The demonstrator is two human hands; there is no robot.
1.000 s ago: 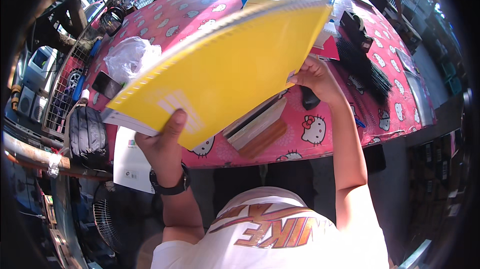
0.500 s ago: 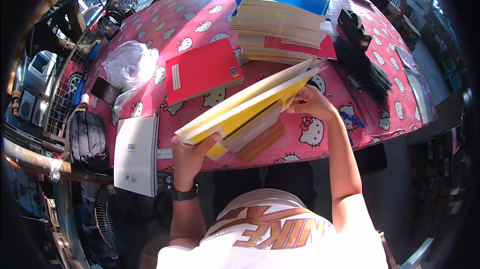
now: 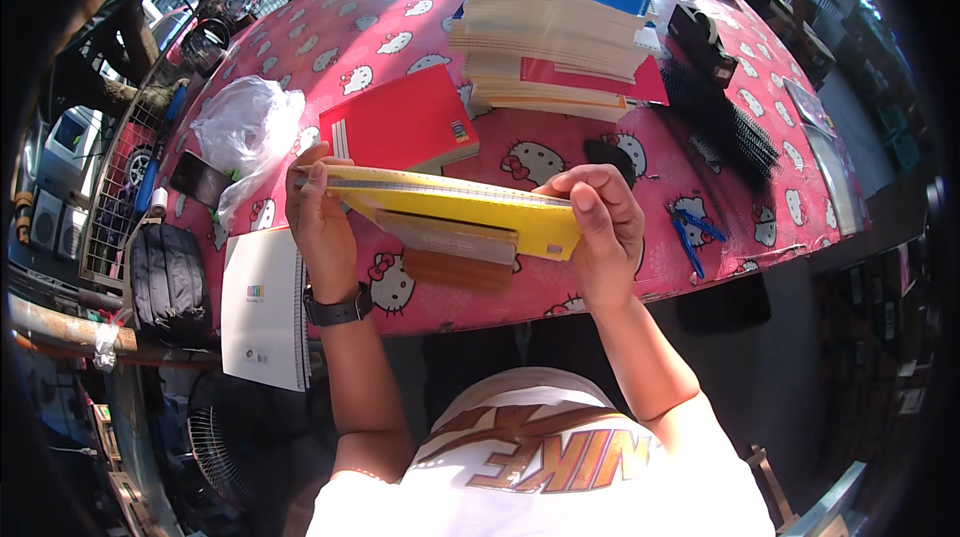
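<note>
A yellow-covered book of pages (image 3: pixel 550 227) is held level above the near part of the table, its holed edge facing up. My left hand (image 3: pixel 318 212) grips its left end, and my right hand (image 3: pixel 605 232) pinches the right end between thumb and fingers. Just below the yellow cover I see a brown block (image 3: pixel 460 270) with a greyish upper part; whether the book touches it I cannot tell. A red notebook (image 3: pixel 400 117) lies beyond the book. Blue-handled pliers (image 3: pixel 695 230) rest to the right of my right hand.
A tall stack of pages (image 3: pixel 550 37) with blue covers stands at the back. Black binding coils (image 3: pixel 735 137) and a tape dispenser (image 3: pixel 705 42) lie right. Leftward are a plastic bag (image 3: pixel 245 122), a phone (image 3: pixel 198 177), a dark pouch (image 3: pixel 170 277) and a white spiral notebook (image 3: pixel 260 297).
The yellow book has turned from a slant to nearly level and shifted left. My left hand has moved up and left; my right hand has come lower. The pliers now show more fully.
</note>
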